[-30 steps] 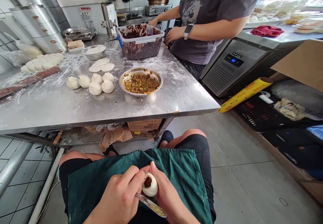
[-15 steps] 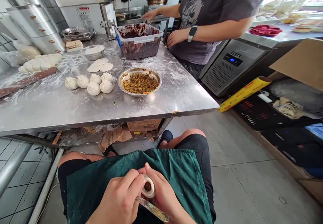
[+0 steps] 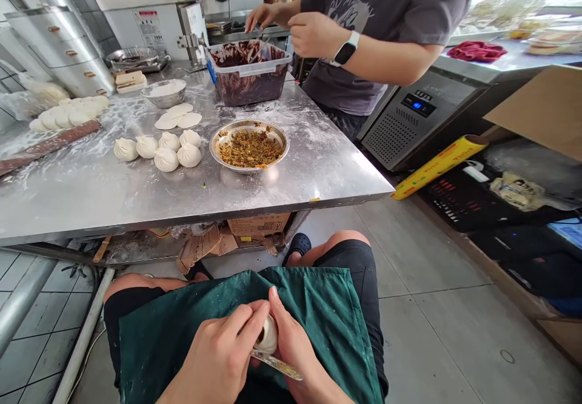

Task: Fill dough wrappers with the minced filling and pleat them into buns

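Observation:
Over my lap, my left hand [image 3: 231,343] pinches the rim of a partly closed dough bun [image 3: 270,335] with its thumb and fingers. A dark spot of filling shows in the bun's opening, partly hidden by those fingers. From under the same hand a flat metal filling spatula [image 3: 279,364], smeared with filling, sticks out toward my right wrist; its other end is hidden. My right hand [image 3: 293,343] cups the bun from the right, thumb raised along its side. On the table stand several pleated buns [image 3: 166,159], flat dough wrappers [image 3: 175,116] and a metal bowl of chopped filling [image 3: 250,149].
A plastic tub of dark filling [image 3: 250,85] stands farther back, with a co-worker's hands [image 3: 313,34] above it. A rolling pin [image 3: 50,146], dough pieces [image 3: 68,113] and a flour bowl [image 3: 164,93] are at left. The metal table's front edge [image 3: 195,219] lies beyond my knees.
The bun has turned in my hands, so its opening now faces left under my left fingers. The co-worker's watch-wearing arm has risen above the tub.

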The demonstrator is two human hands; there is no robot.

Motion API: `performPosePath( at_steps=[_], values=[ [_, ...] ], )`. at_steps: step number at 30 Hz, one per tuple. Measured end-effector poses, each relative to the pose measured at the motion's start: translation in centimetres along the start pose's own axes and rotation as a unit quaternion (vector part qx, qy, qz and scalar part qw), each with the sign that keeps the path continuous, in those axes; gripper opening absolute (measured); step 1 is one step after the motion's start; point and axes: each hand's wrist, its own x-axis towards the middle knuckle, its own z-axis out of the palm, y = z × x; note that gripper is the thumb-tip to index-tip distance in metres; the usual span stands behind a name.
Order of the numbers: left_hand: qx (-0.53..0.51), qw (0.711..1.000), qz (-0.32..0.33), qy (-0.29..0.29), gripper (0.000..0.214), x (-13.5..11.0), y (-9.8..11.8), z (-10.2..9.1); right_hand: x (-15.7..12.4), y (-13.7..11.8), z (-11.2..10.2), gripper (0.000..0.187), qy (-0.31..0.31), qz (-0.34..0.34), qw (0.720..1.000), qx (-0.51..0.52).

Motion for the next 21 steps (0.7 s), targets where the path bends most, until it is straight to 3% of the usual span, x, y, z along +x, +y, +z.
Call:
performPosePath(
  at_steps=[4,9,13,18,21],
  values=[
    [-0.025,0.999,-0.010,0.033,0.035,0.06,0.12,-0.16,0.12,0.23,-0.14,0.053,-0.007,-0.014,0.998,0.056],
    [-0.002,0.999,0.020,0.033,0.054,0.32,0.10,-0.43,0.30,0.20,-0.17,0.056,0.009,-0.015,0.998,0.052],
    [-0.012,0.998,0.010,0.052,0.038,0.35,-0.05,-0.60,0.63,0.40,-0.20,0.053,-0.020,-0.027,0.998,0.053],
    [0.006,0.998,0.030,0.058,0.047,0.34,-0.14,-0.84,0.74,0.33,-0.24,0.057,-0.008,-0.022,0.998,0.051],
    [-0.016,0.998,0.011,0.056,0.033,0.12,-0.27,-0.94,0.40,0.14,-0.14,0.056,-0.039,-0.018,0.998,0.054]
  ],
)
